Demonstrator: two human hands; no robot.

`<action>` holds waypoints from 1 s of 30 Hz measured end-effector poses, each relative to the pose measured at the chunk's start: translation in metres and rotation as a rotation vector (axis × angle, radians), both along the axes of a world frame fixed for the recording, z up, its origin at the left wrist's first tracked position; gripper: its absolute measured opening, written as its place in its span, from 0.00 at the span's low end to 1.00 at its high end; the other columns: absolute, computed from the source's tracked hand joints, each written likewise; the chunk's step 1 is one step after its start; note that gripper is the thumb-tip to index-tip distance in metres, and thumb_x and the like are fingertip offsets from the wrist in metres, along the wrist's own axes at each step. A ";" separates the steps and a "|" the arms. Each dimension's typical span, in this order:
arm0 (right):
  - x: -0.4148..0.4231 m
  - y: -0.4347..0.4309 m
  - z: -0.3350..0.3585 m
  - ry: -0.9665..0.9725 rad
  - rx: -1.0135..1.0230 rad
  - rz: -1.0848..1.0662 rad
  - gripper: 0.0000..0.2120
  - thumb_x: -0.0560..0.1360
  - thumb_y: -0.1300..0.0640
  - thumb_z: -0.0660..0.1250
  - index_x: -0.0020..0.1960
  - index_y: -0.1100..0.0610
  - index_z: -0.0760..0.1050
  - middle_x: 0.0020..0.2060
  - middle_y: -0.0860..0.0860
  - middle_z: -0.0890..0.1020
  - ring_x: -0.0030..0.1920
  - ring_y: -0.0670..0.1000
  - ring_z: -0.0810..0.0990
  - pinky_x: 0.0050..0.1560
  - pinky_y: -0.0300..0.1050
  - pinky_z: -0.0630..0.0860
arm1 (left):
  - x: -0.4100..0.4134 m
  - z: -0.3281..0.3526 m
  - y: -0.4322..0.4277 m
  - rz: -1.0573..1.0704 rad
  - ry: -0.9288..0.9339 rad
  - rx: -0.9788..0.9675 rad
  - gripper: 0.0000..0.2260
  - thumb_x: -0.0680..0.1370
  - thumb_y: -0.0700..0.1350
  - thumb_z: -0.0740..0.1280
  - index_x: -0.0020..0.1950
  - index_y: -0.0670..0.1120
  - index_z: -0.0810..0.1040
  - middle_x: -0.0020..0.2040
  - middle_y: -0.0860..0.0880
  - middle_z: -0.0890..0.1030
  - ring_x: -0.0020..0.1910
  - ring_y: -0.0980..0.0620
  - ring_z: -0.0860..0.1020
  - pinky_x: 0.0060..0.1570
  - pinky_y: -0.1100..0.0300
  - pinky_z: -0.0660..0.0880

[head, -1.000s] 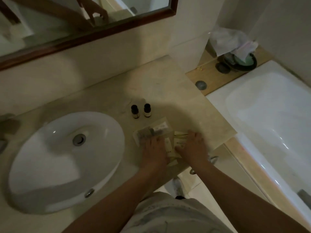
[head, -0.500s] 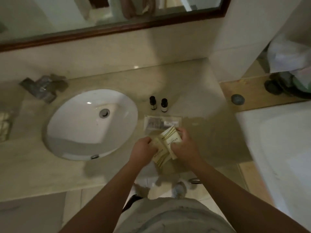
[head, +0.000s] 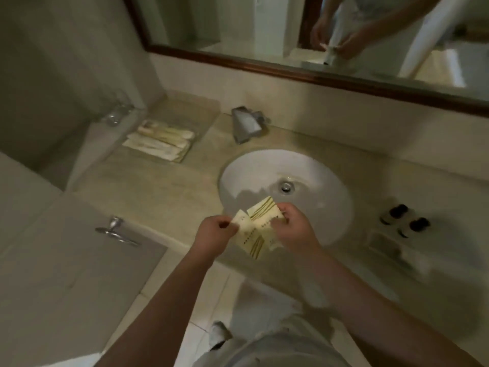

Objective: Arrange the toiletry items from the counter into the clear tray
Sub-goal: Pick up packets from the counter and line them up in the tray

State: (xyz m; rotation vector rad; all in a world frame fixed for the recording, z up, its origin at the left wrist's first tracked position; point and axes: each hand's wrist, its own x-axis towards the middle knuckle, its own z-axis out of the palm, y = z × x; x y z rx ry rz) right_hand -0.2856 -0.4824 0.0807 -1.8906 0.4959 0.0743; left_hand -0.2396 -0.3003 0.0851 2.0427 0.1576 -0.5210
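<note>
Both my hands hold a small bunch of cream toiletry packets (head: 258, 227) with green stripes, above the front rim of the sink. My left hand (head: 214, 234) pinches their left edge and my right hand (head: 295, 230) grips their right side. The clear tray (head: 203, 123) sits far left on the counter, with several pale wrapped items (head: 161, 141) lying in it. Two small dark-capped bottles (head: 404, 221) stand on the counter to the right of the sink. A clear wrapped packet (head: 389, 245) lies blurred just in front of them.
A white oval sink (head: 285, 165) fills the middle of the beige counter (head: 164, 189), with a chrome faucet (head: 244, 125) behind it. A glass (head: 116, 115) stands left of the tray. A cabinet door with a metal handle (head: 115, 230) is at the lower left. A mirror (head: 317, 35) runs along the wall.
I lifted the cream packets off the counter to the right of the sink and carried them left, over the sink's front. The view swung left, bringing the tray into sight.
</note>
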 end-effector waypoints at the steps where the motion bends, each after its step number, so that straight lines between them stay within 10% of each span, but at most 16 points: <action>1: 0.016 0.020 0.000 0.001 0.003 0.030 0.13 0.73 0.64 0.63 0.54 0.52 0.77 0.47 0.51 0.84 0.48 0.52 0.83 0.47 0.47 0.80 | 0.010 0.001 0.022 0.033 -0.006 -0.013 0.07 0.75 0.41 0.68 0.50 0.45 0.84 0.42 0.47 0.84 0.39 0.50 0.79 0.43 0.56 0.76; 15: 0.179 0.133 0.002 0.052 0.090 0.031 0.13 0.75 0.63 0.65 0.58 0.52 0.73 0.52 0.53 0.83 0.44 0.45 0.81 0.32 0.34 0.75 | 0.160 -0.004 0.159 0.145 -0.006 -0.074 0.10 0.72 0.36 0.69 0.51 0.46 0.83 0.44 0.48 0.84 0.41 0.54 0.80 0.40 0.61 0.74; 20: 0.236 0.134 -0.002 0.054 0.215 0.089 0.37 0.73 0.65 0.67 0.75 0.43 0.58 0.57 0.48 0.79 0.56 0.51 0.80 0.44 0.45 0.79 | 0.203 -0.012 0.164 0.266 -0.002 -0.107 0.08 0.73 0.36 0.69 0.48 0.48 0.81 0.46 0.47 0.84 0.44 0.51 0.80 0.43 0.58 0.75; 30: 0.308 0.164 -0.009 0.060 0.253 -0.145 0.08 0.75 0.59 0.68 0.52 0.51 0.74 0.46 0.49 0.80 0.41 0.44 0.79 0.32 0.33 0.74 | 0.291 -0.013 0.196 0.376 0.045 -0.136 0.07 0.72 0.35 0.68 0.46 0.44 0.82 0.42 0.46 0.83 0.36 0.52 0.77 0.34 0.60 0.72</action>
